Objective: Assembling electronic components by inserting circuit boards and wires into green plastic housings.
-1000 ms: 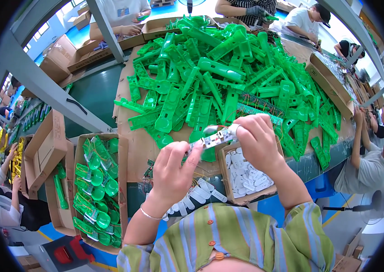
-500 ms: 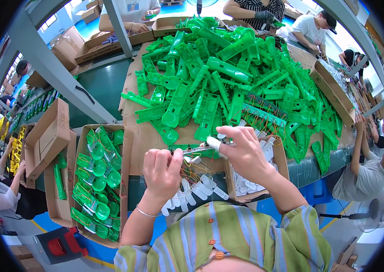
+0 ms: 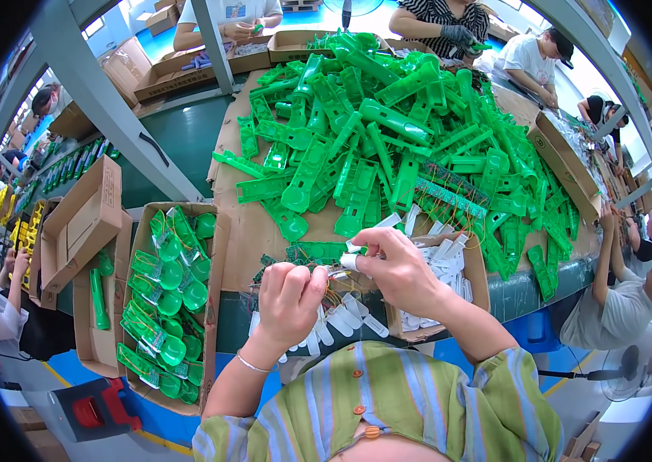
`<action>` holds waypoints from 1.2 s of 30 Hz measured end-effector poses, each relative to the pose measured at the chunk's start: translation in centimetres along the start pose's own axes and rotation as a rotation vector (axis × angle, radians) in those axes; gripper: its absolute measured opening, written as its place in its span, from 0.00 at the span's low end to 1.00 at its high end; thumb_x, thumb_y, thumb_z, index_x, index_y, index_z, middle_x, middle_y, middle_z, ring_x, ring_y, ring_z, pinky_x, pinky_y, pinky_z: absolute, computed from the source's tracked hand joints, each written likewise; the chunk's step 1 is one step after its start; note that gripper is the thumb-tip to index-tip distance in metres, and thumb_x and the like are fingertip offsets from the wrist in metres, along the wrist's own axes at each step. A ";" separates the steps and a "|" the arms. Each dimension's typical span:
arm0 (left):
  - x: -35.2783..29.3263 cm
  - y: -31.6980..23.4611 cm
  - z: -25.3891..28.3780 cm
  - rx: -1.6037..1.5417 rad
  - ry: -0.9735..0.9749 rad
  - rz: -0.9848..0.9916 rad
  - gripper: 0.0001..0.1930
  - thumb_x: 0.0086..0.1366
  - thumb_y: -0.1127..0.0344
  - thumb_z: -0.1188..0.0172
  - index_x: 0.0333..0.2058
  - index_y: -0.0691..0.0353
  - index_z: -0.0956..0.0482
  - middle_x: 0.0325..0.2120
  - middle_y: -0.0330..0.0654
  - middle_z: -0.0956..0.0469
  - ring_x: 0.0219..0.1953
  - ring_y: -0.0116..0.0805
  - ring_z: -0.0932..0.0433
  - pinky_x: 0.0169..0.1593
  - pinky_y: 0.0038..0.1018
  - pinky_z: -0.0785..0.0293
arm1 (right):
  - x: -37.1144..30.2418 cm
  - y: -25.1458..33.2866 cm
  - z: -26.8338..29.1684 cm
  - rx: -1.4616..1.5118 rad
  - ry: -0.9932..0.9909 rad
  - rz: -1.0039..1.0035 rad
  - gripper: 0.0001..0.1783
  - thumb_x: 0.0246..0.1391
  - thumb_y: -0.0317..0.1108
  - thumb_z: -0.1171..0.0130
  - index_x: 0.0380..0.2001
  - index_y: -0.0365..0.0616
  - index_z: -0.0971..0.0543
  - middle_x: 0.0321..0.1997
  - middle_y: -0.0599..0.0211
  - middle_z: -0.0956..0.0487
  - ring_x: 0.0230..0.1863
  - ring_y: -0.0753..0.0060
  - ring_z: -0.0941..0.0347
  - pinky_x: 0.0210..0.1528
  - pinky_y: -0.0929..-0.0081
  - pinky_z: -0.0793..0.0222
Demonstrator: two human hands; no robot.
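Observation:
My left hand (image 3: 287,304) is closed in a pinch, fingers curled, on a thin wired piece (image 3: 335,271). Red and yellow wires hang below it. My right hand (image 3: 399,268) reaches in from the other side with thumb and forefinger pinched at that piece's right end; what the fingertips hold is too small to make out. White coverings wrap the tips of its thumb and forefinger. Just beyond both hands lies a green circuit board (image 3: 318,252). Loose white plastic strips (image 3: 341,317) fan out below the hands.
A high pile of green plastic shells (image 3: 387,131) covers the cardboard ahead. To the right stands a carton of white strips (image 3: 480,289). On the left, a carton (image 3: 220,254) holds green shells with wired boards. Several co-workers sit around the benches.
My left hand has moved slightly right and down, and my right hand slightly down. The green board beyond them now shows more plainly. The whole view has shifted a little.

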State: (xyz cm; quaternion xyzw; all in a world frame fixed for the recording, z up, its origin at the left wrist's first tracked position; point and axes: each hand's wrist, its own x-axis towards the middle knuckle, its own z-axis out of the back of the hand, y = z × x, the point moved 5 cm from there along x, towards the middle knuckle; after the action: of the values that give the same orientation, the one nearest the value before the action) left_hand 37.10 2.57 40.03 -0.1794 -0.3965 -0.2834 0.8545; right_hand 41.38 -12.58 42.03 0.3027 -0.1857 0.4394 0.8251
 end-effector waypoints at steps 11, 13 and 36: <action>1.8 -0.2 6.3 -0.256 0.032 0.351 0.12 0.41 0.78 0.42 0.29 0.63 0.24 0.23 0.42 0.36 0.24 0.38 0.34 0.26 0.30 0.36 | 1.1 3.9 1.2 0.032 -0.055 0.034 0.09 0.34 0.22 0.41 0.25 0.43 0.25 0.23 0.67 0.26 0.21 0.67 0.31 0.25 0.72 0.35; 0.2 1.4 3.7 -0.244 0.059 0.437 0.10 0.42 0.78 0.42 0.28 0.64 0.24 0.23 0.43 0.36 0.25 0.39 0.33 0.27 0.31 0.35 | 1.3 2.7 -1.2 0.024 -0.014 -0.062 0.06 0.36 0.24 0.42 0.23 0.43 0.26 0.21 0.66 0.28 0.20 0.62 0.32 0.24 0.68 0.36; -3.5 6.2 -3.8 -0.611 0.176 0.605 0.09 0.46 0.77 0.42 0.30 0.66 0.23 0.27 0.45 0.26 0.30 0.39 0.27 0.35 0.30 0.30 | 0.3 -2.5 -10.1 0.197 0.055 -0.234 0.17 0.35 0.23 0.39 0.32 0.40 0.32 0.29 0.57 0.29 0.28 0.52 0.30 0.36 0.60 0.33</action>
State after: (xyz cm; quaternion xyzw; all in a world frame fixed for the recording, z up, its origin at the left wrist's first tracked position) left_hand 41.28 6.55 34.44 -0.5071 -0.1500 -0.1388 0.8373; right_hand 44.02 -6.77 33.81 0.3898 -0.0825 0.3645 0.8417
